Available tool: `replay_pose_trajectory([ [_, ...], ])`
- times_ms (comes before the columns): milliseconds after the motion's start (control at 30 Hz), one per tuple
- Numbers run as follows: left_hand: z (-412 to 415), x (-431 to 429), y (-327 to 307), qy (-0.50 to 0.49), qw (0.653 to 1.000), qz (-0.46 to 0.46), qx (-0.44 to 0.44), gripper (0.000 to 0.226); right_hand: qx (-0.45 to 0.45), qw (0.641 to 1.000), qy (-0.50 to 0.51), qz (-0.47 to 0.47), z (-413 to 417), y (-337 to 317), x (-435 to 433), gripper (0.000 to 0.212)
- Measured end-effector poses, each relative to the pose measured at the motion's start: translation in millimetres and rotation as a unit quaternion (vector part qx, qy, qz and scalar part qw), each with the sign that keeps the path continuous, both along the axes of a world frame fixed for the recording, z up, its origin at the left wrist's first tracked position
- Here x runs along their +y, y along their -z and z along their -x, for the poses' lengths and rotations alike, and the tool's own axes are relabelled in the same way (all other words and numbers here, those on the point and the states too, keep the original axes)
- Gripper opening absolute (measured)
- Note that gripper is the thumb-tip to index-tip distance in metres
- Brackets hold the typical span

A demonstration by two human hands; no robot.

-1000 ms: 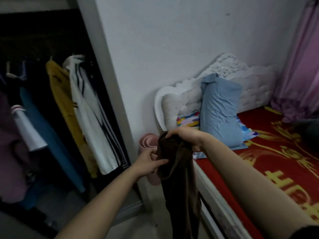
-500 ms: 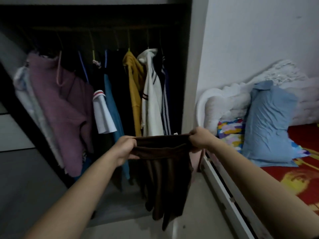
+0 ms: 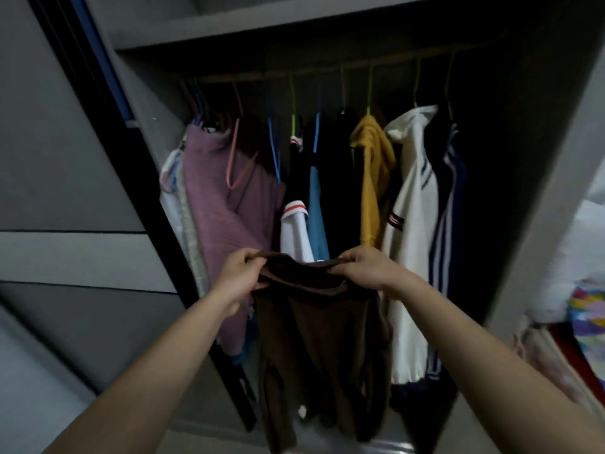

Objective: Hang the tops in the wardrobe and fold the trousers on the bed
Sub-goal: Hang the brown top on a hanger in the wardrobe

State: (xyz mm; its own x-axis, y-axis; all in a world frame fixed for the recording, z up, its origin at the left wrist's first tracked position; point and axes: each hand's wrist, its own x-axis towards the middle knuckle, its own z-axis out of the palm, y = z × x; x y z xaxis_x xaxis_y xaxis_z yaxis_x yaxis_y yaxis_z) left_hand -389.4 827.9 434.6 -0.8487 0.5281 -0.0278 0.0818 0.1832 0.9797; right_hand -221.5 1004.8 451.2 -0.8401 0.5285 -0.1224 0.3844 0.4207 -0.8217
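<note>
A dark brown garment (image 3: 320,348) hangs in front of the open wardrobe (image 3: 209,31), held up by its top edge. My left hand (image 3: 240,276) grips the left end of that edge and my right hand (image 3: 366,268) grips the right end. Behind it the rail (image 3: 327,72) carries several hung tops: a mauve one (image 3: 229,217), a white and blue one (image 3: 304,231), a yellow one (image 3: 373,178) and a white one with dark stripes (image 3: 415,231). An unused pink hanger (image 3: 237,152) and a blue hanger (image 3: 273,149) hang between them.
A grey sliding door (image 3: 65,208) stands to the left of the opening. The wardrobe's right side panel (image 3: 537,224) separates it from the bed (image 3: 582,335), whose edge with colourful bedding shows at the far right. Pale floor (image 3: 360,444) lies below.
My view has swung left from the bed to face the wardrobe. My left hand took hold and both hands spread the brown garment's top edge, raising it closer to the hung clothes.
</note>
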Motion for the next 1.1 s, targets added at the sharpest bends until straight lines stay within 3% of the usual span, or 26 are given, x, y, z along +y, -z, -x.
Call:
replay_pose_trajectory([
  [133, 50, -4, -12, -0.024, 0.997, 0.038, 0.057, 0.015, 0.060, 0.996, -0.027, 0.061, 57, -14, 7, 0.016],
  [300, 84, 1, -28, -0.131, 0.985, -0.078, 0.077, 0.019, 0.140, 0.986, -0.030, 0.088, 109, -27, 2, 0.024],
  [467, 124, 6, -42, -0.145, 0.970, -0.191, -0.039, 0.013, 0.125, 0.991, -0.048, 0.020, 147, -39, 1, 0.030],
  [600, 159, 9, -39, -0.124, 0.971, -0.196, 0.049, 0.008, 0.108, 0.992, -0.064, 0.024, 175, -42, -9, 0.026],
  [667, 176, 11, -37, -0.102, 0.971, -0.191, 0.098, 0.011, 0.184, 0.983, 0.012, 0.013, 194, -47, -14, 0.025],
  [800, 207, 12, -31, -0.038, 0.975, -0.178, 0.124, 0.012, 0.272, 0.924, 0.237, -0.126, 236, -65, -13, 0.041],
  [900, 230, 9, -26, 0.004, 0.976, -0.180, 0.119, 0.012, 0.249, 0.908, 0.289, -0.174, 264, -76, -7, 0.056],
  [1100, 266, 15, -23, 0.042, 0.975, -0.199, 0.093, 0.010, 0.176, 0.911, 0.322, -0.190, 295, -74, 1, 0.069],
])
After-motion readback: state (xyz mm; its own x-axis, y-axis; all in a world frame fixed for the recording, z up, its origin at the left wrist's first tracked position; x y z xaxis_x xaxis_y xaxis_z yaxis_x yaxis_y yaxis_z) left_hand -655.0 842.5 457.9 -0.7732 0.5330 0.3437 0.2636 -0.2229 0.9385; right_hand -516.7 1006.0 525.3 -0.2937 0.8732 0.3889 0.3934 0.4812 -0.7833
